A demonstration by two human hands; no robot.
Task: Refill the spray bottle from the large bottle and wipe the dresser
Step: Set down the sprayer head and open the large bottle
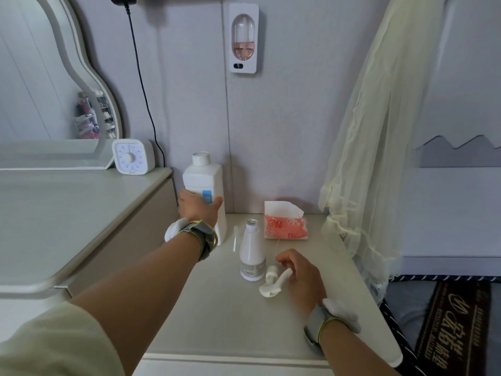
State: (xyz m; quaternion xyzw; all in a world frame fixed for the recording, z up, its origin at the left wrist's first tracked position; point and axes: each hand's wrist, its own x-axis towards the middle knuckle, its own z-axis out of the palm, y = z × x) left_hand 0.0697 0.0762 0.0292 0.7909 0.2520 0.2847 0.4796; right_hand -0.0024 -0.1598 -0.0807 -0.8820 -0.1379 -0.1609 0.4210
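Observation:
A large white bottle point(204, 183) with a white cap and a blue label stands at the back of the low white cabinet top point(217, 316). My left hand point(196, 206) is wrapped around its middle. A small white spray bottle point(252, 253) stands uncapped, its neck bare, in the middle of the top. Its white trigger head point(272, 283) lies on the surface just right of it, with the thin dip tube running back. My right hand point(301, 275) rests on the trigger head, fingers curled loosely at its handle.
A pink tissue pack point(284, 223) sits behind the spray bottle. A taller dresser point(67, 213) with a mirror and a white timer point(131, 160) stands to the left. A sheer curtain point(360, 158) hangs at the right, with a dark mat point(455, 329) on the floor.

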